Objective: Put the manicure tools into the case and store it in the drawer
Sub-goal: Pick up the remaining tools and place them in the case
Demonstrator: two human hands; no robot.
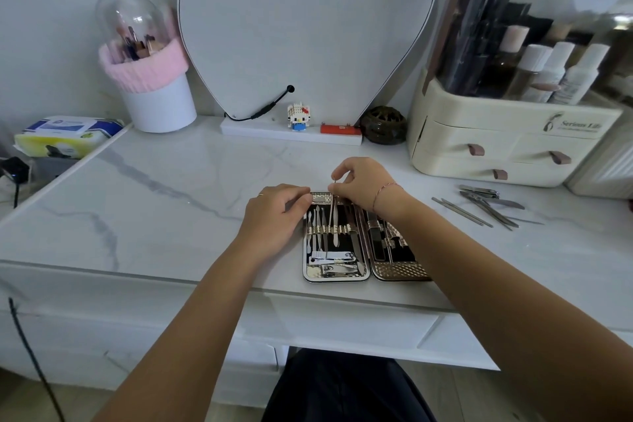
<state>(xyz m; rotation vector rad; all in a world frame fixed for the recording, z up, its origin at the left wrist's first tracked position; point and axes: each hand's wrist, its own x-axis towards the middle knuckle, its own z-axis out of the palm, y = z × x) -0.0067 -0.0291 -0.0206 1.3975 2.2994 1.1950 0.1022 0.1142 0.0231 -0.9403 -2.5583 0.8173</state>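
An open manicure case (pixel 399 273) lies flat near the front edge of the marble table. Its left half holds several steel tools under an elastic band, plus nail clippers (pixel 334 263) at the bottom. My right hand (pixel 363 181) pinches the top end of a slim steel tool (pixel 333 212) that stands in the band's slots. My left hand (pixel 274 212) rests at the case's upper left corner, fingers curled on its edge. Several loose steel tools (pixel 486 205) lie on the table to the right.
A cream cosmetic organiser with small drawers (pixel 496 151) stands at the back right. A heart-shaped mirror (pixel 301 27), a small figurine (pixel 299 116), a pink-cuffed brush holder (pixel 154 79) and a wipes pack (pixel 65 135) line the back. The table's own drawer front (pixel 349 325) sits below the case.
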